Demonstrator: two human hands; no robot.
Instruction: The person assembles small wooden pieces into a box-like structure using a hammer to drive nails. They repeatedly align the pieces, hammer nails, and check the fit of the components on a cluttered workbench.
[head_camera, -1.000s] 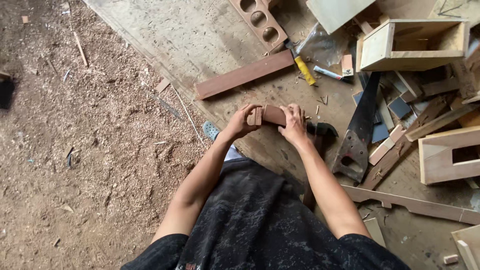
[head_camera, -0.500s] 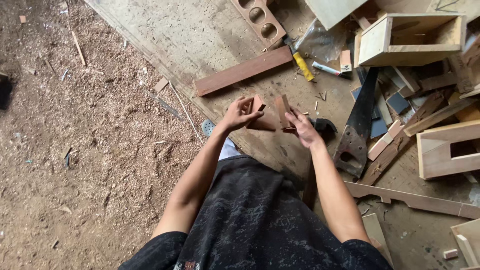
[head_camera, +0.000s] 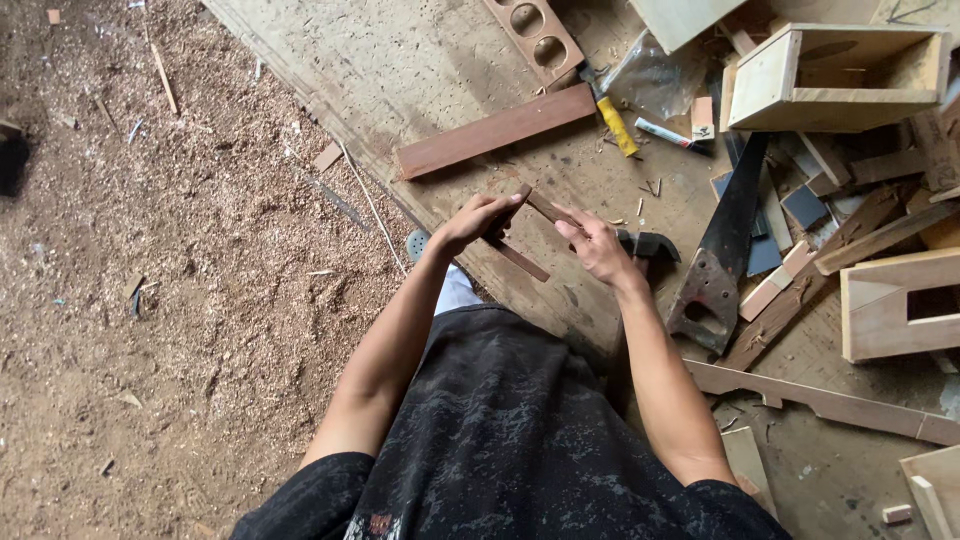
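- 2 thin dark wood strips sit at frame centre, held above the plywood board.
- The left hand has its fingers curled around the strips' left part.
- The right hand pinches the upper strip's right end with bent fingers.
- A hammer head lies just right of that hand, a handsaw farther right.
- A reddish plank lies above centre; sawdust covers the left.

Plywood sheet on sawdust-covered floor. On sheet: reddish plank, yellow-handled tool, handsaw, hammer head. Open pale wooden box top right; offcuts piled beside the saw.
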